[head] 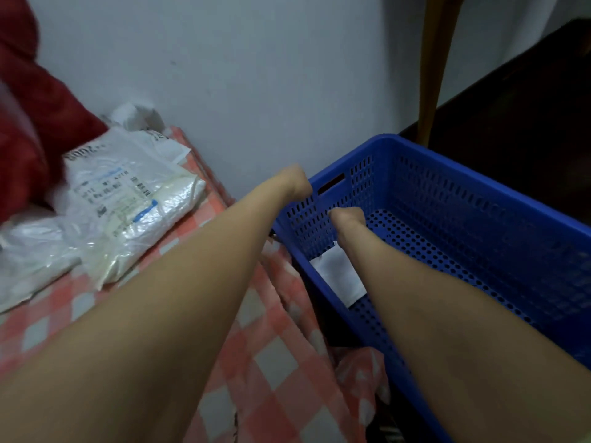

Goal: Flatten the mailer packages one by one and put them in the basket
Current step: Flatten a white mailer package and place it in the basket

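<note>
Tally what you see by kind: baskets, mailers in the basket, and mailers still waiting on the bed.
Blue basket: 1
White mailer in the basket: 1
Mailers piled on the checked cloth: at least 3, overlapping
Total: at least 5

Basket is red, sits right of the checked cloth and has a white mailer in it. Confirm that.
Not quite: the basket is blue, not red, as the head view shows. The rest holds: it sits right of the checked cloth and has a white mailer in it.
</note>
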Motion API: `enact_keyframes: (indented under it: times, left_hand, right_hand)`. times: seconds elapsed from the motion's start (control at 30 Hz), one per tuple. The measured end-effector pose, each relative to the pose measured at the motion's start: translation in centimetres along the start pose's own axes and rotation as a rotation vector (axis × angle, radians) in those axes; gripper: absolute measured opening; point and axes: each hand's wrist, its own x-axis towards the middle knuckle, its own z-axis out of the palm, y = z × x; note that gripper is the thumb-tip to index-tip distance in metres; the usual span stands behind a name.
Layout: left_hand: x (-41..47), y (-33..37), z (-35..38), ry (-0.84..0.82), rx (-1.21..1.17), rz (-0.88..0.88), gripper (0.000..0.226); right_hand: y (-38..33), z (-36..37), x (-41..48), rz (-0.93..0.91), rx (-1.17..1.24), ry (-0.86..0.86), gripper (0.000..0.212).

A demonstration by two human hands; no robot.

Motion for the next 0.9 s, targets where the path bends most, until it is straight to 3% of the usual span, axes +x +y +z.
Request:
enact_keyframes:
  times: [0.07, 0.17, 0.33, 0.4, 0.57, 0.67, 0.83, 0.9]
  left_hand:
    - [-2.0, -0.5, -1.7, 0.016, -0.067, 0.024, 0.018]
    - [-5.5, -1.3, -4.0, 0.108, -0.14, 0.058, 0.036]
    - [-10.6, -4.5, -6.1, 0.277, -0.249, 0.066, 0.015]
    - [-12.7, -6.0, -6.9, 0.355, -0.305, 0.06, 0.03]
    - [-17.3, -10.0, -8.0, 0.46, -0.393, 0.028, 0.036]
    - [-19.6, -12.5, -8.5, 0.492, -0.461, 0.012, 0.034]
    - [-23.3, -16.8, -9.8, 0.557, -0.475, 0.005, 0.035]
    - [-24.5, -18.8, -10.5, 0.598, -0.479, -0.008, 0.034]
  right_hand:
    - [-1.2, 0.5, -1.4, -0.071, 0.039, -0.03, 0.015]
    - [-3.5, 0.9, -4.6, -0.175, 0.027, -0.08, 0.027]
    - [-6.9, 1.2, -13.5, -0.35, -0.063, -0.089, 0.042]
    - [-7.5, 2.0, -16.1, -0.425, -0.096, -0.085, 0.042]
    - [-8.2, 4.2, -21.8, -0.549, -0.194, -0.107, 0.032]
    - [-8.3, 5.6, -25.3, -0.623, -0.284, -0.149, 0.013]
    - [-8.2, 8.9, -30.7, -0.716, -0.319, -0.191, 0.019]
    - [-8.2, 10.2, -32.6, -0.739, -0.311, -0.216, 0.007]
